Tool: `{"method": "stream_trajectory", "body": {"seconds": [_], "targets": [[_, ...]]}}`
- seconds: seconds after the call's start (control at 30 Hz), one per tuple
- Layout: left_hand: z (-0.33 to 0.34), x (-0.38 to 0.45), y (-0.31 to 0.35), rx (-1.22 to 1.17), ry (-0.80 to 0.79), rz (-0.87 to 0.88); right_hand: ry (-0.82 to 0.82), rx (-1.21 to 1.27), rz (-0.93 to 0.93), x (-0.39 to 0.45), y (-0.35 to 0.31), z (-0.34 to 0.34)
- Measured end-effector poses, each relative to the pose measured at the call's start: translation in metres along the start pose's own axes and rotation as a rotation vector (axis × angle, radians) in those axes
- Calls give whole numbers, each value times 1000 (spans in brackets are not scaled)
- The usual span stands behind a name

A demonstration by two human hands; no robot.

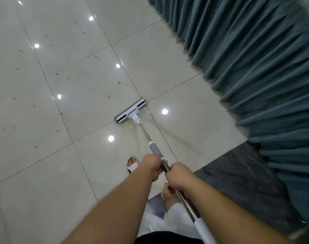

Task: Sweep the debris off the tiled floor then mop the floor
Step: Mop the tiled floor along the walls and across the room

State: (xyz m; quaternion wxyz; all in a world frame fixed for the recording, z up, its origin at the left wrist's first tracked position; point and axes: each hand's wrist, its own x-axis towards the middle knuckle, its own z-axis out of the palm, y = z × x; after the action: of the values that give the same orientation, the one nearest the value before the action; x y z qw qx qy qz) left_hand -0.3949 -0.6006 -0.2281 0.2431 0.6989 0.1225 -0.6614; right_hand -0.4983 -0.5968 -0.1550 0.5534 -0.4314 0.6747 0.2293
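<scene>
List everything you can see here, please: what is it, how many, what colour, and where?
Floor: one, glossy cream tiles with dark grout lines, across most of the view.
Spots: many, yellowish, scattered on the tiles left of and beyond the mop head.
Light reflections: several, white, on the tiles.
Mop: one, grey and white head on the floor at centre, metal pole with grey sleeve.
Curtain: one, teal, pleated, along the right.
Dark strip: one, dark grey, below the curtain.
Slipper: one seen, white, on a foot near centre.
Left hand: grips the pole.
Right hand: grips the pole lower down.
</scene>
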Motion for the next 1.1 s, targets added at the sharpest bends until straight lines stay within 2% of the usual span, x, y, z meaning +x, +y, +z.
{"method": "stream_trajectory", "body": {"seconds": [0.3, 0.37, 0.47, 0.57, 0.9, 1.1], "targets": [[8, -40, -47, -114, -164, -113, -139, 362, 62, -56, 58, -12], [12, -44, -55, -106, -176, -124, -164, 368, 61, -68, 66, -14], [19, -45, -53, -112, -137, -65, -65, 168, -17, -65, 70, -13], [22, -41, -36, -86, -51, -13, 20, 78, -78, -59, 53, -14], [15, -19, 14, -6, 48, 11, 19, 33, -75, -32, -1, -24], [-3, 1, 91, 24, 79, 36, 37, 40, -125, 6, -67, -25]]}}
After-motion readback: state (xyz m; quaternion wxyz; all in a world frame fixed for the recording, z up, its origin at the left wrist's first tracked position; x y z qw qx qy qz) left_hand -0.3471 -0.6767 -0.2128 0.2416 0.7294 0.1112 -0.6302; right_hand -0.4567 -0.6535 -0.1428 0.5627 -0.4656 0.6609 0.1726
